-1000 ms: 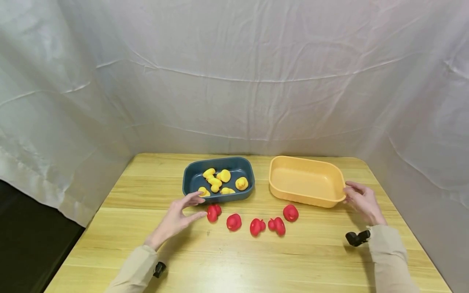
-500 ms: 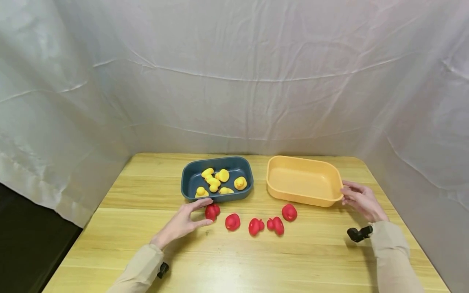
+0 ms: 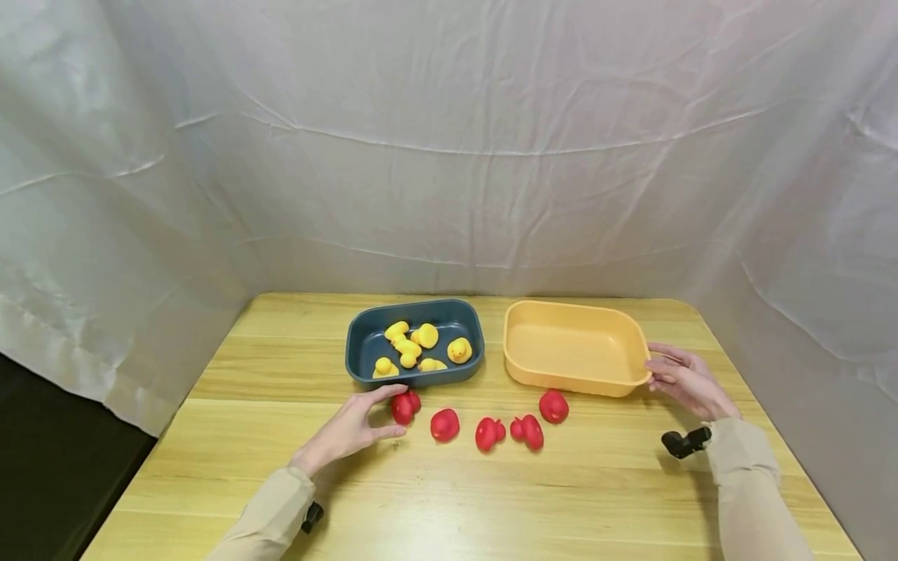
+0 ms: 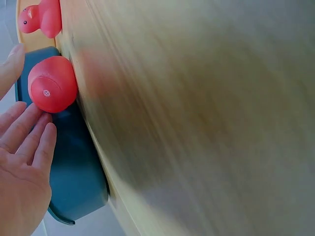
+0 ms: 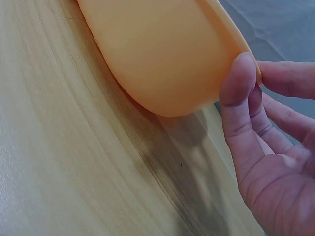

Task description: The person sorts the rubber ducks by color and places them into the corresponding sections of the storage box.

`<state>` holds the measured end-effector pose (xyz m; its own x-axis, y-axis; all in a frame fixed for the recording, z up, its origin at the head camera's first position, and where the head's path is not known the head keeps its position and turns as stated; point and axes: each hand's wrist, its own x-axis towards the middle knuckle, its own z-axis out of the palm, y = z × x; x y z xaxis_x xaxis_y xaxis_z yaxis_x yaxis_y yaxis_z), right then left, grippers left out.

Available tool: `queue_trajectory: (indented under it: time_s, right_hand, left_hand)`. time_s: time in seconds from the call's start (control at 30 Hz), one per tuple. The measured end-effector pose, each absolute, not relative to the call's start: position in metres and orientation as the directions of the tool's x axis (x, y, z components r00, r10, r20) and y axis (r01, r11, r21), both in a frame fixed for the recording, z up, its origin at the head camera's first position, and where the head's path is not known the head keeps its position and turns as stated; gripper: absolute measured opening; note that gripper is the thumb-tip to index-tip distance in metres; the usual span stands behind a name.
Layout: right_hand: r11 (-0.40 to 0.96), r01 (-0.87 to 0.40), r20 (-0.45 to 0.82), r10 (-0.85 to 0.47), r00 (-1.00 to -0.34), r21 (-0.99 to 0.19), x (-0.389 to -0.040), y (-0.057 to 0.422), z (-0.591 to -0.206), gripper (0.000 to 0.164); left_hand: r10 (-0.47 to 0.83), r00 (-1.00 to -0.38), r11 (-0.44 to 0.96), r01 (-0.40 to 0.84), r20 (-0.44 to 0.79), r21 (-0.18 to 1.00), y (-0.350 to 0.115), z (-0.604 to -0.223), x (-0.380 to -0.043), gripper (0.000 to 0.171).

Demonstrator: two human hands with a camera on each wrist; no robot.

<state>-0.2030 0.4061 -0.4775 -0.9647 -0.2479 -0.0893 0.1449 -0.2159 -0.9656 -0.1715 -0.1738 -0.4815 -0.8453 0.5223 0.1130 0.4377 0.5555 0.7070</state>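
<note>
A red rubber duck point(image 3: 403, 408) sits just in front of the blue tray point(image 3: 449, 377). My left hand point(image 3: 345, 430) is spread around that duck, thumb on the near side and fingers on the far side. In the left wrist view the thumb point(image 4: 14, 66) stands apart from the duck point(image 4: 53, 83), while the fingertips lie close to it; contact is unclear. At the other side, my right hand point(image 3: 691, 383) grips the right end of the orange tray point(image 3: 575, 383). Its thumb point(image 5: 239, 83) presses near the rim, with the index finger behind.
Several yellow rubber ducks point(image 3: 459, 350) lie in the blue tray. More red ducks stand in a row across the wooden table point(image 3: 435, 499), among them one red duck point(image 3: 554, 406) close before the orange tray. A pale curtain point(image 3: 449, 195) hangs behind and at both sides.
The left hand has come forward and right around the leftmost red duck. The orange tray has shifted slightly left together with the right hand.
</note>
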Motion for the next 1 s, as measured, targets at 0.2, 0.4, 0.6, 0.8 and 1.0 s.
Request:
queue_trajectory:
  time_s: [0.2,0.4,0.6,0.8,1.0]
  right_hand:
    - [-0.238,0.147,-0.086,-0.25,-0.964,-0.96,-0.2032,0.4056,-0.4779,0.034]
    - [-0.248,0.153,-0.091,-0.245,-0.965,-0.956,-0.2026,0.4049,-0.4793,0.035]
    - [-0.242,0.143,-0.083,-0.242,-0.967,-0.96,-0.203,0.4046,-0.4805,0.035]
    - [-0.25,0.14,-0.078,-0.244,-0.967,-0.958,-0.2035,0.405,-0.4808,0.035]
    - [-0.257,0.138,-0.075,-0.241,-0.968,-0.956,-0.2037,0.4045,-0.4801,0.035]
  left_hand:
    - [0.517,-0.848,0.553,0.437,0.119,0.71,-0.1737,-0.4835,-0.1726,0.065]
    - [0.516,-0.849,0.585,0.448,0.115,0.676,-0.1725,-0.4848,-0.1706,0.061]
    - [0.509,-0.854,0.634,0.459,0.111,0.623,-0.1715,-0.4858,-0.1716,0.053]
    - [0.522,-0.847,0.603,0.454,0.106,0.657,-0.1721,-0.4853,-0.1724,0.043]
    - [0.538,-0.839,0.583,0.441,0.082,0.682,-0.173,-0.4853,-0.1728,0.044]
